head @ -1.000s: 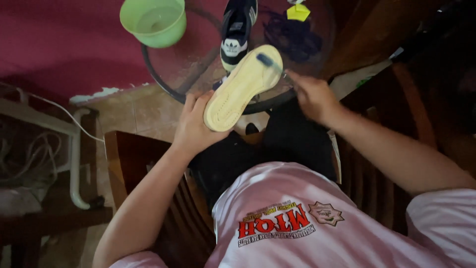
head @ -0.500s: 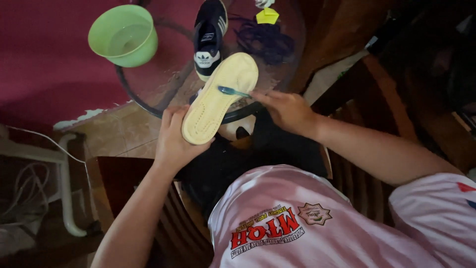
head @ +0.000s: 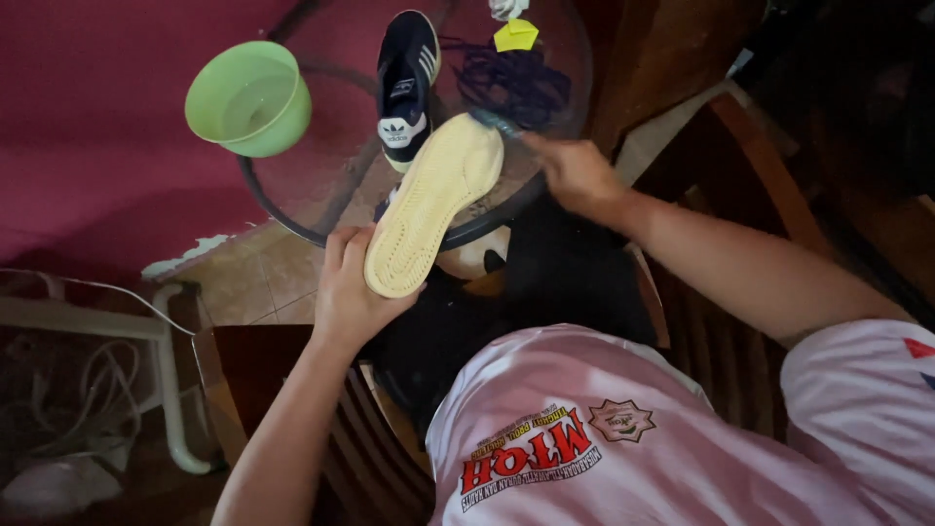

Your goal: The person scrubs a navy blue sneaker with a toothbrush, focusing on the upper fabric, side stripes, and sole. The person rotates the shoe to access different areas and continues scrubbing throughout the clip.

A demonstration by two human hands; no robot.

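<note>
Left of centre, the left hand (head: 346,292) clasps the heel of the upturned shoe (head: 433,205), its sole running toward upper right; there the right hand (head: 575,175) pinches a small brush (head: 497,122) at the toe.

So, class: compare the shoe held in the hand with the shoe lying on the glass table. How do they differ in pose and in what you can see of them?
The held shoe is turned sole-up, showing a pale yellow tread; the shoe on the table sits upright, showing its dark navy top with white stripes. The left hand grips the held shoe at one end, while the table shoe lies untouched. Both look alike in size.
</note>
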